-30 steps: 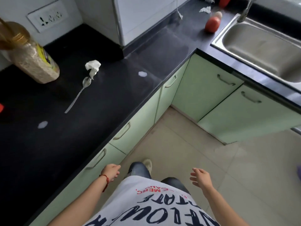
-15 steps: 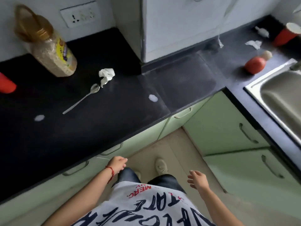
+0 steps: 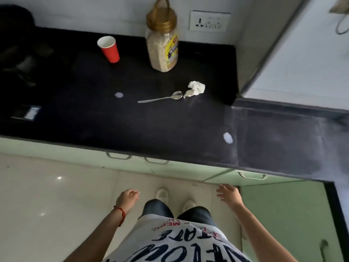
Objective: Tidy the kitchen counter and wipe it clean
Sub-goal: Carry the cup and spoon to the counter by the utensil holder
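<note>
- Both hands hang in front of the worktop [image 3: 132,127], holding nothing: left hand [image 3: 127,199] loosely curled, right hand [image 3: 229,194] with fingers spread, likely not yet reaching
- Spoon [image 3: 160,98] lies mid-worktop, bowl touching a crumpled tissue [image 3: 195,88]
- Jar [image 3: 163,40] and red cup [image 3: 109,48] stand near the back edge
- White spots [image 3: 228,138] near the front edge await wiping
</note>
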Demonstrator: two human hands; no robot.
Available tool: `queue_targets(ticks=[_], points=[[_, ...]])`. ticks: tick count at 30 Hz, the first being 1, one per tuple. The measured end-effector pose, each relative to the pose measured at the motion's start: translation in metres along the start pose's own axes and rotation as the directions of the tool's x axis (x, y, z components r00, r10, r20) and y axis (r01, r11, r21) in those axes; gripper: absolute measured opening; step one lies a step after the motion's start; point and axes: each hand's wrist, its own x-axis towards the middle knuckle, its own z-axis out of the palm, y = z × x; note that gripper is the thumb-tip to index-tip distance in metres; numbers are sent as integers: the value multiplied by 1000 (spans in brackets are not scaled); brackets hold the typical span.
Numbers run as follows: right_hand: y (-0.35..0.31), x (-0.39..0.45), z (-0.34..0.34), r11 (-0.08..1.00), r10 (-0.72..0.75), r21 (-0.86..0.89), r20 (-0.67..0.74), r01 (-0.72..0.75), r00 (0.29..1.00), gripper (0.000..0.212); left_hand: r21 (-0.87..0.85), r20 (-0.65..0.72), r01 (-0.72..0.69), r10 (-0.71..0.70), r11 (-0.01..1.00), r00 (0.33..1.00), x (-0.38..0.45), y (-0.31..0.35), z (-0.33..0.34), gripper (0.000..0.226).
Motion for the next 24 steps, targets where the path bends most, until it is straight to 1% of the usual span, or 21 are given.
queue_targets(ticks=[2,3,5,6,7,8,9,10,11,12,13,14,15,16,18,19,21,23,24], points=[[-18,-11,11,999,-6,-53,90,11,996,16,33,-51,-59,60,998,997,-6,6,-6,21],[-29,-20,14,994,-4,-108,180,24,984,18,53,-92,-108,112,993,989,-9,11,-9,22],[-58,-40,19,956,-15,-261,404,131,915,25,78,-180,-257,267,963,947,-14,25,-15,23],[-75,-48,21,939,-43,-277,489,202,871,27,93,-234,-343,356,935,905,-18,35,-19,23],[-94,-56,25,937,-89,-241,537,254,839,27,128,-298,-425,444,896,845,-20,46,-24,24],[-114,-60,31,937,-160,-178,544,300,824,26,179,-357,-488,519,854,777,-20,56,-28,29],[-136,-62,38,934,-241,-109,513,341,824,25,233,-402,-537,583,811,706,-16,64,-32,37],[-158,-61,46,920,-323,-57,452,389,831,23,285,-420,-569,634,771,649,-11,74,-35,41],[-179,-56,54,896,-399,-29,383,442,833,22,340,-416,-578,670,742,615,-5,85,-38,42],[-198,-50,63,869,-466,-16,312,495,828,22,404,-383,-563,693,721,611,2,94,-41,41],[-215,-41,72,845,-514,-23,240,534,823,24,481,-337,-535,709,695,619,11,100,-41,42],[-231,-33,81,830,-540,-53,173,556,824,25,553,-284,-497,712,669,642,21,103,-41,45],[-246,-28,88,819,-556,-91,114,566,823,21,605,-244,-459,700,651,671,31,104,-41,48],[-258,-22,94,806,-572,-136,69,576,817,16,638,-212,-425,677,642,705,39,104,-41,50],[-283,-15,105,785,-581,-259,8,563,814,22,697,-166,-380,653,608,739,49,97,-41,54],[-293,-11,110,772,-588,-307,-13,557,809,25,715,-148,-374,651,590,745,51,95,-42,58],[-309,5,120,764,-595,-340,-42,549,802,28,712,-140,-386,658,586,740,51,93,-43,63],[-319,23,129,760,-590,-371,-51,533,806,37,695,-141,-404,663,595,735,52,92,-42,57],[-323,30,134,751,-582,-411,-41,517,812,42,689,-155,-412,676,597,721,54,92,-42,51]])
